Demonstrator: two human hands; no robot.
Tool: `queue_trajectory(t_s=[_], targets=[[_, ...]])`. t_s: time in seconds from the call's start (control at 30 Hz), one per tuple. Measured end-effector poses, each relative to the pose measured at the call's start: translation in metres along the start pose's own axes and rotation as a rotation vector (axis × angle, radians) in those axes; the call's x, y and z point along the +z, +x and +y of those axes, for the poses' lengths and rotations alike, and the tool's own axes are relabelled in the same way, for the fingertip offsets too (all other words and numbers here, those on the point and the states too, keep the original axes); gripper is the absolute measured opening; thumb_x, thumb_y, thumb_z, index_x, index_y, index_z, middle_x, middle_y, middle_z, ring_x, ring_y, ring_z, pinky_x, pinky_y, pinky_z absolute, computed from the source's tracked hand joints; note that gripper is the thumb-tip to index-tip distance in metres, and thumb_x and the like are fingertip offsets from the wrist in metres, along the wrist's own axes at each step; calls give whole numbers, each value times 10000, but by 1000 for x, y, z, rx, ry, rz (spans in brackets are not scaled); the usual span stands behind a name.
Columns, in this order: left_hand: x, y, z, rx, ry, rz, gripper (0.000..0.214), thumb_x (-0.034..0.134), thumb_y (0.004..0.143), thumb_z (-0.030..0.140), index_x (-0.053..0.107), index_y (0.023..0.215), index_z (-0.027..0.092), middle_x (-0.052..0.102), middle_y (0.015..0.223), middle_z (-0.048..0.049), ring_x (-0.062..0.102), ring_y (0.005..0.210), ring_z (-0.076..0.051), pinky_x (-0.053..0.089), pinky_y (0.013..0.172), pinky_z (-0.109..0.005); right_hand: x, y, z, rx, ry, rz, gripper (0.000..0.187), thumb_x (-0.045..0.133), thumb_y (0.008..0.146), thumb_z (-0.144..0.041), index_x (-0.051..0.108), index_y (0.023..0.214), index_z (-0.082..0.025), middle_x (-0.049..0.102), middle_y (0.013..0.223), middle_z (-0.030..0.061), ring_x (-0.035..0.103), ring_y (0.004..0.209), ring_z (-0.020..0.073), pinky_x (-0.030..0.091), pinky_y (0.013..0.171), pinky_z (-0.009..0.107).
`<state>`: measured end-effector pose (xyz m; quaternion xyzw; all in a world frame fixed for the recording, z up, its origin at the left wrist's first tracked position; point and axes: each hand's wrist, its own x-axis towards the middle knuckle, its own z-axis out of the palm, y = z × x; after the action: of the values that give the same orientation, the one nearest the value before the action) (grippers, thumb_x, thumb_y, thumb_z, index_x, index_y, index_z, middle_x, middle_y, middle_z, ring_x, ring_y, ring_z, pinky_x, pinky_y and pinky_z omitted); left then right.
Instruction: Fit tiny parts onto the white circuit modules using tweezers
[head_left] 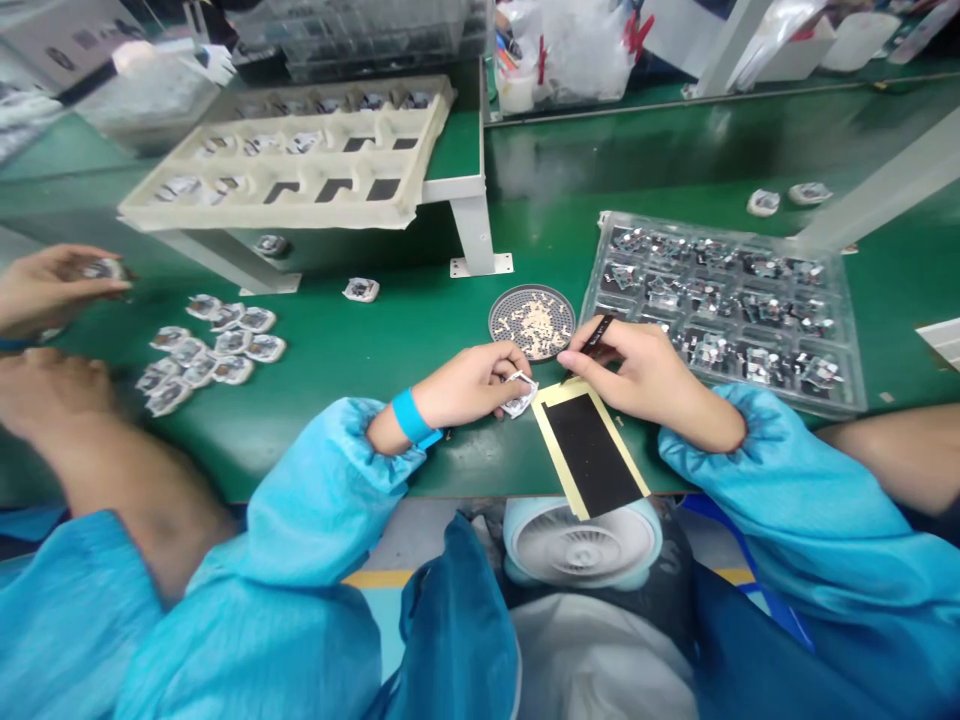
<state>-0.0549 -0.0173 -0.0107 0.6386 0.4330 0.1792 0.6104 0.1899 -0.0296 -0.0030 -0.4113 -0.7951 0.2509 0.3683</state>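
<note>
My left hand (471,383) is closed in a pinch on a small white-rimmed part (520,394), held just above the green table. My right hand (641,375) grips black tweezers (592,340), their tip pointing down toward the top edge of a black strip with a yellow border (592,450) that lies on the table edge. A round dish of tiny pale pieces (532,322) sits just beyond both hands.
A clear tray of several small parts (724,310) lies to the right. A beige moulded tray (300,150) rests on a white stand at the back left. Loose parts (214,350) are piled at the left, where another person's hands (45,290) work.
</note>
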Motion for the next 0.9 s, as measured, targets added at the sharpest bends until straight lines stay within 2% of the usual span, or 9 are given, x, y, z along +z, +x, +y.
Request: queue_trajectory(t_s=[0.17,0.33,0.47,0.6,0.9], targets=[[-1,-5,9,50,-44,6,183,737,865,271,602,954,188,677,744,-14,669,622,-142,594,538,-247,-2,0,0,-12,-40,17,147,679,953,-351,693,935,-205,753,873,28,695,718,168,549,678,291],[1,-7,9,87,-71,-49,195,732,883,291,600,975,182,711,822,-40,681,660,-142,604,579,-255,-2,0,3,-21,-141,90,158,679,953,-358,703,945,-203,749,848,36,682,691,179,527,638,300],[4,-2,2,80,7,-38,198,713,899,300,587,986,174,722,878,-51,678,668,-132,593,579,-243,-1,0,3,17,-5,147,165,728,916,-362,712,932,-199,742,833,30,687,669,165,558,635,287],[5,-1,2,72,20,-25,203,707,898,301,575,982,171,729,896,-57,678,657,-130,592,575,-248,4,0,4,88,152,75,197,769,881,-381,727,927,-194,747,851,32,693,664,154,557,603,267],[7,0,1,71,42,8,194,706,895,305,580,974,181,740,872,-53,693,648,-140,587,561,-244,8,0,11,135,167,41,222,769,880,-399,721,919,-186,737,786,23,680,631,148,528,556,258]])
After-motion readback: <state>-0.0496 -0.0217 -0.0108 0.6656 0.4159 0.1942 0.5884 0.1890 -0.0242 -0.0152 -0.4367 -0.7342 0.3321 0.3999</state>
